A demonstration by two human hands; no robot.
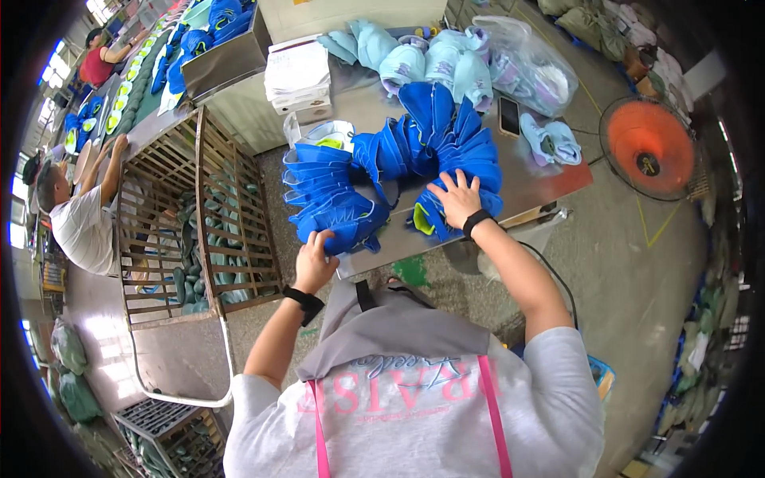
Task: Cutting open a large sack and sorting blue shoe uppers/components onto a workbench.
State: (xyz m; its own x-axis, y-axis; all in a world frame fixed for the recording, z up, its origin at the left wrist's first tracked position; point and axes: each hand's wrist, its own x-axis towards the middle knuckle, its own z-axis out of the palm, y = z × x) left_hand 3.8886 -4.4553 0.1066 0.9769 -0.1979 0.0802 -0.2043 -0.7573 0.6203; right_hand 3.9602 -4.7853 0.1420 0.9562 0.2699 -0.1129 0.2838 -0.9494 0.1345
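A long curved row of blue shoe uppers (323, 179), nested into one another, lies over the metal table (542, 185) in front of me. My left hand (315, 263) has its fingers curled on the near left end of the row, gripping the blue upper there. On the right end, my right hand (460, 201) rests flat with its fingers spread over the uppers. Beside it, one upper shows a yellow-green lining (420, 217). Behind the row's left part sits a white piece with yellow-green inside (333, 135).
Light-blue uppers (402, 68), a stack of white paper (297, 72), a phone (508, 117) and a plastic bag (534, 68) share the table. A rusty cart (209, 231) with dark green soles stands left, near a co-worker (84, 215). An orange fan (645, 147) is right.
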